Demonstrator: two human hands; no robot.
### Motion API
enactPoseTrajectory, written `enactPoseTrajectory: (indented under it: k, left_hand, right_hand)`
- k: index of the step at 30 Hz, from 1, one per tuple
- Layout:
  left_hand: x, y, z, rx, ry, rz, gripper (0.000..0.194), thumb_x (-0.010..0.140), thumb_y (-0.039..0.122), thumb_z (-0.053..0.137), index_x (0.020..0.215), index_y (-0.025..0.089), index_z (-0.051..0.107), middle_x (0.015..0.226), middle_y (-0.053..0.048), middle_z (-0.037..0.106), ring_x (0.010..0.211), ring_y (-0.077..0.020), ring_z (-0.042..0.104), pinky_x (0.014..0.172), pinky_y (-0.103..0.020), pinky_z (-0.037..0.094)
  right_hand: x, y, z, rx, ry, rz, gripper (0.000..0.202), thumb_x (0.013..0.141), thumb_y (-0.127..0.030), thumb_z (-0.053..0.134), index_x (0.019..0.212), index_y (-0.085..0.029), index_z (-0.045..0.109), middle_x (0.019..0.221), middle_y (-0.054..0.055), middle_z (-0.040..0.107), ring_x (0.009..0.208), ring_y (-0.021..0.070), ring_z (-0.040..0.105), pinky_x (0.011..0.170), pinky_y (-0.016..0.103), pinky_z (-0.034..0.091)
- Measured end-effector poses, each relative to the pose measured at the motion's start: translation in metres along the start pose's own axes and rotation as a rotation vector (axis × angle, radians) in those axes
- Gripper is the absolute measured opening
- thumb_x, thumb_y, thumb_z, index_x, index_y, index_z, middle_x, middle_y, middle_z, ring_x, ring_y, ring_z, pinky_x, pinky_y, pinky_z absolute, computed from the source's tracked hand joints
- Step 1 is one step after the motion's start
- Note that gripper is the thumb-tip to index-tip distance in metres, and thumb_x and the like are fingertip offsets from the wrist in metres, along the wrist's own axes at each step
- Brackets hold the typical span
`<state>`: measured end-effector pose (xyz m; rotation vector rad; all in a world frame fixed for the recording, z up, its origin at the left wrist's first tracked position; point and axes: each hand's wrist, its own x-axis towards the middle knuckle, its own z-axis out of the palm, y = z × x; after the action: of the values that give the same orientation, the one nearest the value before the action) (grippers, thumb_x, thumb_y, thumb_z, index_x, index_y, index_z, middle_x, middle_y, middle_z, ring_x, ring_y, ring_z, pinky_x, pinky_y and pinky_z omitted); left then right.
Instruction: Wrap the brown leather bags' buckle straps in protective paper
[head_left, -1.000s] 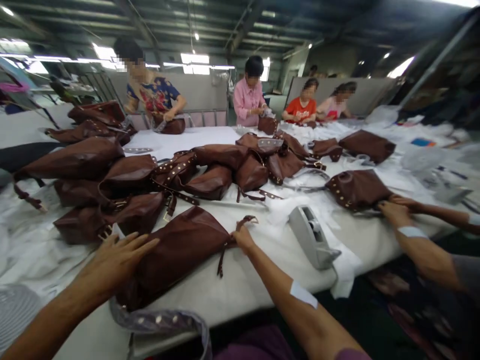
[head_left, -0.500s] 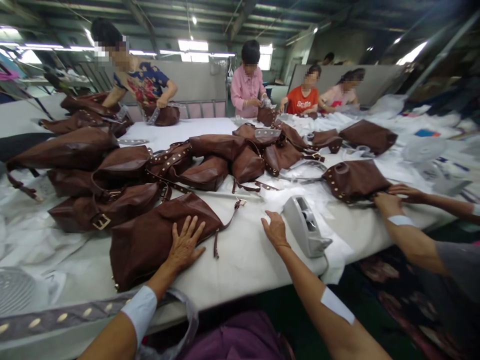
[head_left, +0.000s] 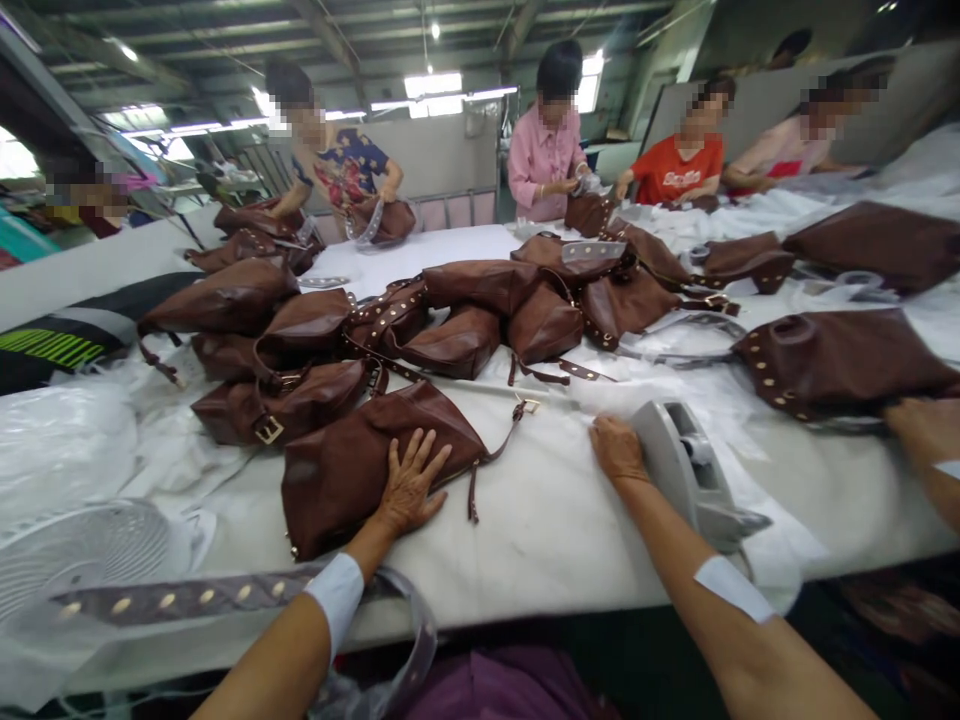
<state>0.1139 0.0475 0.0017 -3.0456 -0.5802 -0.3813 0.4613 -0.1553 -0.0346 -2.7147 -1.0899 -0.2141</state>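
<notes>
My left hand (head_left: 412, 480) lies flat, fingers spread, on a dark brown leather handbag (head_left: 337, 470) on the table in front of me. A thin strap with a gold buckle (head_left: 527, 407) trails from the bag's right end. Farther right, my right hand (head_left: 616, 447) is low over the cloth, its fingers curled down and close together; anything in them is hidden. Close beside it stands a grey tape dispenser (head_left: 686, 465). A purple-grey strap with gold eyelets (head_left: 184, 600), partly in clear film, crosses near my left forearm.
Several brown bags (head_left: 457, 340) are heaped across the white-covered table (head_left: 525, 560). Clear plastic wrapping (head_left: 71, 440) and a ribbed clear disc (head_left: 97, 545) lie at left. A neighbour's hand (head_left: 922, 430) touches a studded bag (head_left: 847, 360) at right. Several people work opposite.
My right hand has shifted closer to the tape dispenser, and its fingers have curled in. My left hand stays flat on the bag. The whole view has swung leftward.
</notes>
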Motion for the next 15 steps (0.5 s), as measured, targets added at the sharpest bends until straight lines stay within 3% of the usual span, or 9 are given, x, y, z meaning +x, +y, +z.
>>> enactPoseTrajectory:
  k: [5, 9, 15]
  left_hand:
    - [0.008, -0.012, 0.006, -0.024, 0.009, 0.014, 0.066, 0.075, 0.033, 0.057, 0.138, 0.024, 0.04, 0.152, -0.012, 0.02, 0.14, -0.0341, 0.01, 0.108, -0.059, -0.003]
    - [0.011, -0.017, 0.01, -0.051, 0.033, 0.018, 0.065, 0.075, 0.031, 0.056, 0.138, 0.024, 0.041, 0.152, -0.011, 0.02, 0.14, -0.0336, 0.01, 0.108, -0.06, -0.003]
    - [0.008, -0.015, 0.005, -0.081, 0.05, 0.022, 0.065, 0.074, 0.029, 0.056, 0.137, 0.026, 0.042, 0.152, -0.009, 0.021, 0.14, -0.0322, 0.011, 0.109, -0.059, -0.002]
  right_hand:
    - [0.012, 0.002, -0.023, 0.147, -0.057, 0.16, 0.03, 0.09, -0.027, 0.044, 0.096, -0.007, 0.066, 0.091, 0.017, 0.065, 0.083, 0.0181, 0.058, 0.072, 0.028, 0.032]
    - [0.024, 0.007, -0.048, 0.212, -0.079, 0.194, 0.026, 0.084, -0.024, 0.049, 0.083, -0.009, 0.071, 0.082, 0.014, 0.068, 0.079, 0.0192, 0.058, 0.072, 0.028, 0.034]
    - [0.038, 0.012, -0.08, 0.403, -0.007, 0.272, 0.016, 0.071, -0.015, 0.057, 0.062, -0.009, 0.068, 0.06, 0.009, 0.062, 0.067, 0.0186, 0.057, 0.068, 0.029, 0.038]
